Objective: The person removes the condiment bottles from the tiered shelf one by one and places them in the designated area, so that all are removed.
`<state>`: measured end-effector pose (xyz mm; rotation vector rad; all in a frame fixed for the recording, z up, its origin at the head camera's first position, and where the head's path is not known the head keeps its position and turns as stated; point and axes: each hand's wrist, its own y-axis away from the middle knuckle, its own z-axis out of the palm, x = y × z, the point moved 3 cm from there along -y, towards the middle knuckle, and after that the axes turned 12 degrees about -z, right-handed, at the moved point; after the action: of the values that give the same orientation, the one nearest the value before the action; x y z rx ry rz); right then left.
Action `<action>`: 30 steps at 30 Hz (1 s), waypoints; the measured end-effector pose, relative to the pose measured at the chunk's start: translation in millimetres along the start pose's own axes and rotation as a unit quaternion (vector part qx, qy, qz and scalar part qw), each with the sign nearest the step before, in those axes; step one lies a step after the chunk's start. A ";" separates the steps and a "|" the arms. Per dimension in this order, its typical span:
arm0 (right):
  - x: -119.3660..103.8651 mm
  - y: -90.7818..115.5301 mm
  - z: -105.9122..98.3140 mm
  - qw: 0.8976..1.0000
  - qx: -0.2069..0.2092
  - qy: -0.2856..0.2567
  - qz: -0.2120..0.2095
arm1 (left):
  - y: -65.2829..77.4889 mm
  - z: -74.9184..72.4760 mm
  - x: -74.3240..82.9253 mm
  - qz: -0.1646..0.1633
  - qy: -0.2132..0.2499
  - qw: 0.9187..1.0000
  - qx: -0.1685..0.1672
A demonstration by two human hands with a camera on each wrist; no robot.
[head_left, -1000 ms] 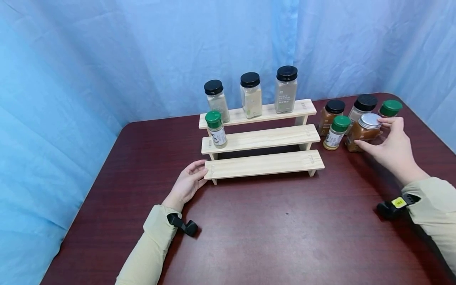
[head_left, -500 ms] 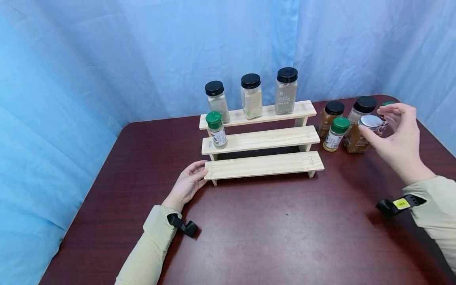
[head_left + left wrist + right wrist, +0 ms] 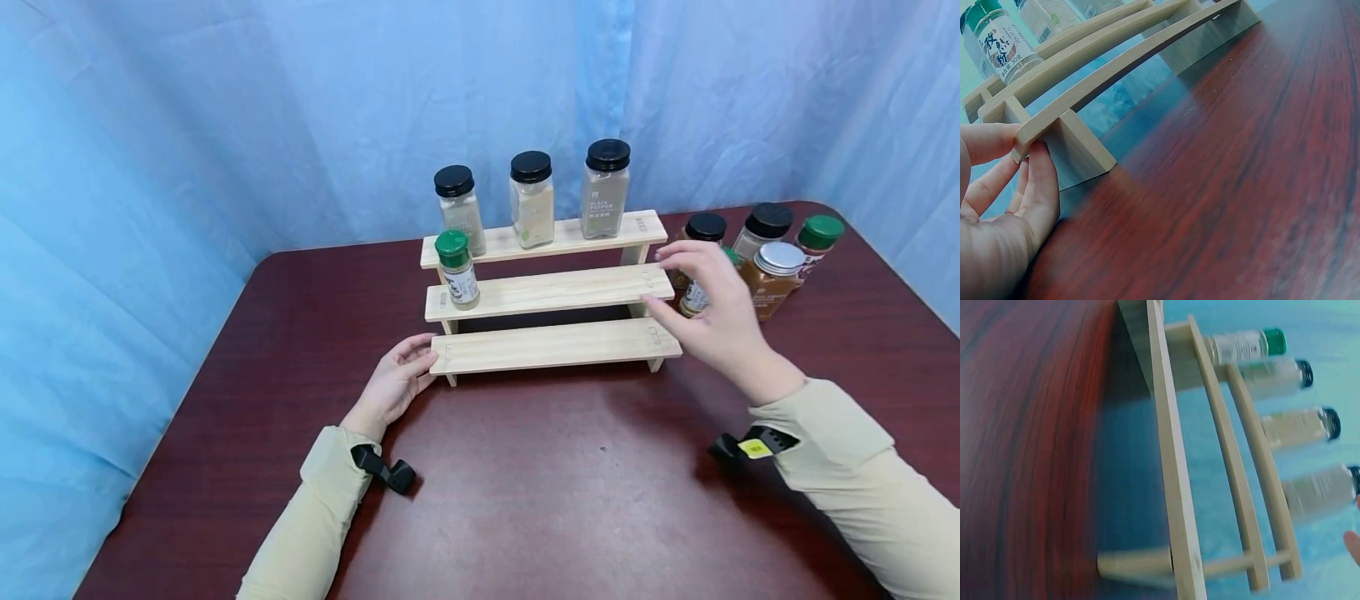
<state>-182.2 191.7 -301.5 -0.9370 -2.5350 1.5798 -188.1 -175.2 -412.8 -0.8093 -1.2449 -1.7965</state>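
A three-step wooden spice rack stands on the table. My left hand pinches the left end of its lowest shelf; in the left wrist view the thumb lies on top and fingers reach underneath. My right hand, fingers bent apart with nothing between them, is over the rack's right end. One green-capped spice jar stands at the left of the middle shelf. Along the top shelf are three black-lidded jars, the left one, the middle one and the black pepper jar.
Right of the rack is a cluster of jars: a silver-lidded brown one, a green-lidded one, a clear black-lidded one and a brown black-lidded one. My right hand partly hides another green-capped jar. Blue curtains hang behind.
My right hand has lifted off the silver-lidded jar and swung left to the rack's right end, holding nothing. That jar stays in the cluster. My left hand keeps its place on the shelf.
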 end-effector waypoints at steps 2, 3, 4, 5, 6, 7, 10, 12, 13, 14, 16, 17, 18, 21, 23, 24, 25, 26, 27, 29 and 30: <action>-2.8 -2.6 9.3 1.000 -0.023 -0.008 -0.002 | -0.3 0.1 -0.4 -0.001 0.001 1.000 -0.002; -3.7 -3.5 13.8 0.999 -0.031 -0.011 -0.001 | -0.3 0.1 -0.5 -0.001 0.001 1.000 -0.003; -4.4 -4.4 18.3 0.999 -0.038 -0.018 0.001 | -0.5 0.2 -0.5 -0.002 0.001 1.000 -0.003; -5.0 -5.4 22.9 0.999 -0.043 -0.025 0.002 | -0.6 0.2 -0.5 -0.002 0.002 1.000 -0.004; -5.4 -6.4 27.3 0.998 -0.049 -0.031 0.006 | -0.7 0.4 -0.4 -0.002 0.002 1.000 -0.003; -6.0 -7.5 31.7 0.998 -0.054 -0.037 0.009 | -0.7 0.4 -0.2 -0.002 0.002 1.000 -0.002; -8.4 -10.9 44.6 0.995 -0.070 -0.060 0.024 | -0.8 0.7 0.5 -0.001 -0.009 1.000 0.001; -9.9 -13.1 52.7 0.993 -0.080 -0.079 0.037 | -1.1 1.1 1.0 0.000 -0.011 1.000 0.001; -10.8 -14.2 56.6 0.991 -0.083 -0.092 0.043 | -1.3 1.4 1.3 0.000 -0.013 1.000 0.001; -11.9 -15.5 60.1 0.989 -0.088 -0.105 0.050 | -1.5 1.5 1.6 -0.001 -0.016 1.000 -0.001; -13.6 -18.2 67.2 0.985 -0.095 -0.129 0.061 | -2.0 2.0 2.3 -0.001 -0.012 1.000 -0.003; -14.8 -20.2 70.4 0.984 -0.098 -0.138 0.064 | -2.2 2.1 2.7 0.000 -0.009 1.000 -0.003; -16.1 -22.4 73.3 0.982 -0.100 -0.146 0.066 | -2.3 2.1 3.1 0.001 -0.010 1.000 -0.003; -19.3 -29.5 81.8 0.978 -0.106 -0.164 0.071 | -2.3 1.8 4.1 0.003 -0.010 1.000 -0.001; -21.5 -34.4 87.6 0.975 -0.112 -0.173 0.077 | -2.0 1.4 4.3 0.004 -0.012 1.000 -0.001; -22.6 -36.7 90.4 0.974 -0.117 -0.177 0.079 | -1.8 1.2 4.1 0.003 -0.013 1.000 -0.001; -23.5 -39.0 93.8 0.972 -0.120 -0.182 0.082 | -1.4 1.0 3.7 0.002 -0.013 1.000 0.000; -24.7 -41.5 97.1 0.971 -0.125 -0.186 0.082 | -1.0 0.8 3.3 0.002 -0.014 1.000 0.001; -25.9 -44.1 100.5 0.970 -0.129 -0.187 0.083 | -0.6 0.7 2.7 0.001 -0.013 1.000 0.002; -28.8 -49.2 106.5 0.969 -0.138 -0.189 0.083 | 0.0 0.4 1.2 0.000 -0.009 1.000 0.003; -30.3 -51.5 109.3 0.969 -0.143 -0.187 0.081 | 0.4 0.4 0.5 -0.001 -0.008 1.000 0.004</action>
<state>-216.0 71.8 -304.0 -0.9697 -3.0858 1.5906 -188.0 -175.0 -412.1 -0.8206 -1.2631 -1.7891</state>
